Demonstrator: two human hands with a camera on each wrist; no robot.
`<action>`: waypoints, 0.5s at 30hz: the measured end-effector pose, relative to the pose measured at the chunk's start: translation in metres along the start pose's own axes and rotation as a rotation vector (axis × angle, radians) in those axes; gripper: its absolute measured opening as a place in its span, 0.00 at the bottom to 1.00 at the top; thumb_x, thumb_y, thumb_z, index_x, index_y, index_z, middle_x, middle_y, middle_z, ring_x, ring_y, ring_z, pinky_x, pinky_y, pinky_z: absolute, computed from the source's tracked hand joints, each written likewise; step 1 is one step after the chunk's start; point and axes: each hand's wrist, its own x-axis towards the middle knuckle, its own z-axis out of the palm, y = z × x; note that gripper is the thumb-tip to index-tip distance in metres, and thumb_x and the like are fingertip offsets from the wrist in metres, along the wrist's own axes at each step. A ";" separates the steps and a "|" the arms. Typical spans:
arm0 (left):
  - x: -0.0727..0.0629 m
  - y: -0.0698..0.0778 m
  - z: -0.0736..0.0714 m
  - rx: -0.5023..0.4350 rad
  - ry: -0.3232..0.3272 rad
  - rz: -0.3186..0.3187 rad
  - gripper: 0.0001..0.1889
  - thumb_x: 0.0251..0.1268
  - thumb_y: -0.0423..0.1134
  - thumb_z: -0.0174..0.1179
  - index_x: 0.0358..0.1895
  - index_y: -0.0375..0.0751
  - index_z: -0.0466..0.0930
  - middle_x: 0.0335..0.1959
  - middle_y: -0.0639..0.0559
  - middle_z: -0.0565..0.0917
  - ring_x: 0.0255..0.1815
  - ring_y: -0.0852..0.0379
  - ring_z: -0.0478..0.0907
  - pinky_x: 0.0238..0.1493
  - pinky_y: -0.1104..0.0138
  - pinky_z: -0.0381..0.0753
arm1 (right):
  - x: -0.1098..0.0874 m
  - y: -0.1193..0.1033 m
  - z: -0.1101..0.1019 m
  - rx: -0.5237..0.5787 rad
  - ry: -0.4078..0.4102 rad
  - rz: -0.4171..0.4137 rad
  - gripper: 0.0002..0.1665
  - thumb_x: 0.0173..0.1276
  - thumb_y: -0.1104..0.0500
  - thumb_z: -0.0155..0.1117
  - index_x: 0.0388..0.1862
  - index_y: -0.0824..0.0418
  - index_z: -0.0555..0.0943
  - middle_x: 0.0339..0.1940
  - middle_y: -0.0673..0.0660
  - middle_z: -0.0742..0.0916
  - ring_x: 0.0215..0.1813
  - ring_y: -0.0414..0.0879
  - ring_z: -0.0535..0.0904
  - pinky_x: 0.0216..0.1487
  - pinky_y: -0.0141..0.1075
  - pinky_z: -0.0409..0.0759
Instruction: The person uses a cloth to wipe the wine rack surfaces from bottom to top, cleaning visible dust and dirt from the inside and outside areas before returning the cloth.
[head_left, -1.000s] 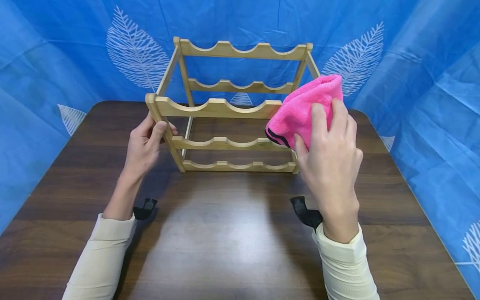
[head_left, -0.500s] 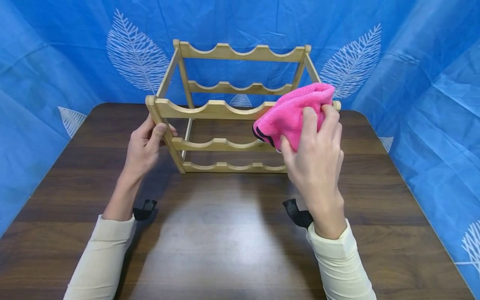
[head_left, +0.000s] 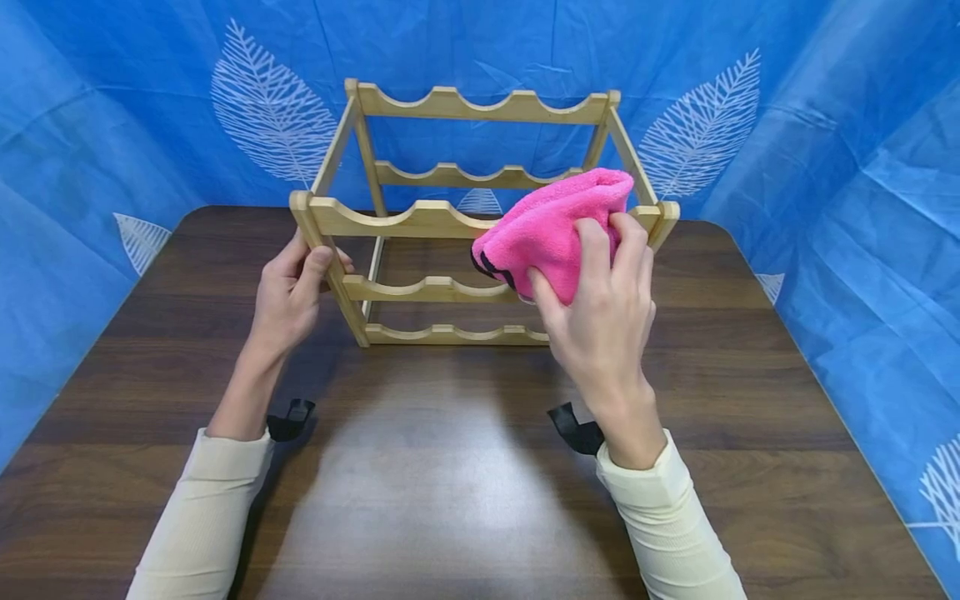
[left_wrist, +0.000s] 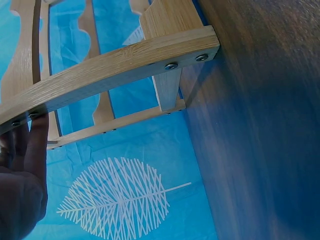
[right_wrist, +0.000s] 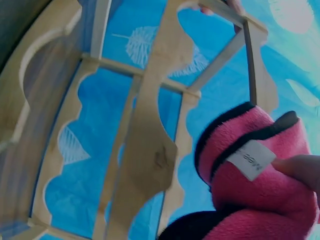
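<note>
A light wooden wine rack (head_left: pixel 420 218) with scalloped rails stands on the table. My left hand (head_left: pixel 288 292) grips its front left post, thumb in front and fingers behind. In the left wrist view those fingers (left_wrist: pixel 36 150) lie against the post (left_wrist: pixel 125 62), near its screw heads. My right hand (head_left: pixel 600 308) pinches a folded pink cloth (head_left: pixel 555 233) with black edging over the upper front rail, right of the middle. In the right wrist view the cloth (right_wrist: pixel 260 190) shows a white tag (right_wrist: pixel 251 159) beside my thumb. The cloth covers part of that rail.
The dark wooden table (head_left: pixel 420 500) reaches out in front of the rack. A blue curtain (head_left: pixel 487 50) with white leaf prints hangs close behind and at both sides. Black straps (head_left: pixel 577 429) sit at both wrists.
My right hand has slid the pink cloth leftward along the upper front rail, baring the rack's front right corner. The left hand and the rack stay in place.
</note>
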 end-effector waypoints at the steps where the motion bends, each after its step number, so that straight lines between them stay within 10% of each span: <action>1: 0.000 0.000 -0.001 0.001 0.000 -0.001 0.15 0.79 0.37 0.45 0.53 0.26 0.75 0.34 0.51 0.82 0.36 0.58 0.83 0.39 0.72 0.83 | -0.001 -0.001 0.002 0.005 0.014 -0.003 0.32 0.58 0.53 0.75 0.57 0.65 0.73 0.58 0.68 0.75 0.58 0.62 0.72 0.45 0.59 0.82; 15: 0.001 -0.003 -0.002 -0.012 0.004 0.022 0.18 0.79 0.39 0.46 0.53 0.25 0.75 0.34 0.57 0.82 0.36 0.60 0.83 0.40 0.72 0.83 | -0.003 -0.012 0.018 -0.009 0.125 -0.069 0.26 0.63 0.52 0.69 0.55 0.65 0.78 0.57 0.66 0.79 0.54 0.62 0.76 0.38 0.58 0.83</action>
